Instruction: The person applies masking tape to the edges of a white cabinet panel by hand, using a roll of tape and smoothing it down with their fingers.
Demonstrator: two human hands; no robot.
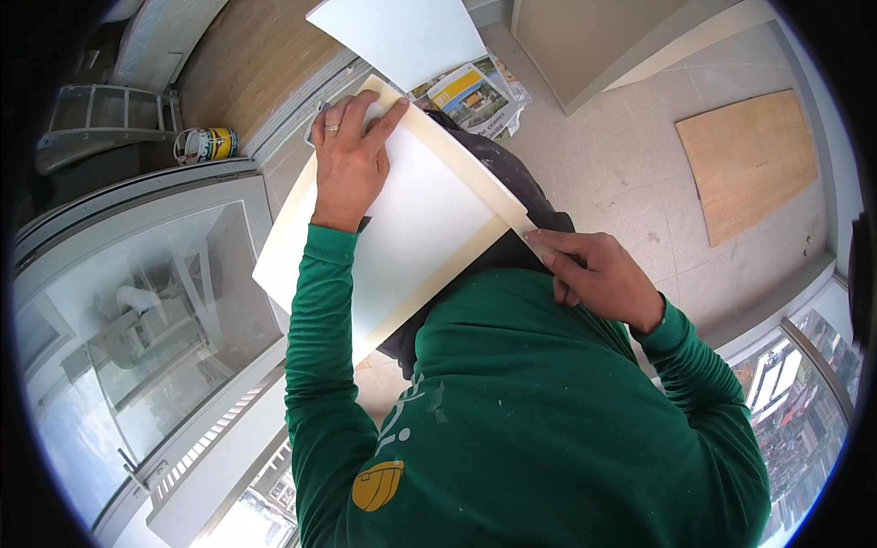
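Observation:
A white panel [416, 205] rests slanted across my lap, with cream masking tape [466, 173] along its far right edge and another strip along its near edge. My left hand [352, 164] lies over the panel's far corner. Its fingers bend at the rim and its thumb rests on the tape. At the right corner, the thumb and index finger of my right hand [594, 274] pinch the end of the tape, which reaches past the panel. A small dark piece shows beside my left wrist, too little of it to name.
Beyond my knees, a second white board [406, 36] lies over printed newspaper [470, 96]. A thin wooden sheet [749, 164] is on the tiled floor at right. To the left are a glazed door [174, 310], a paint bucket [206, 144] and a ladder [110, 114].

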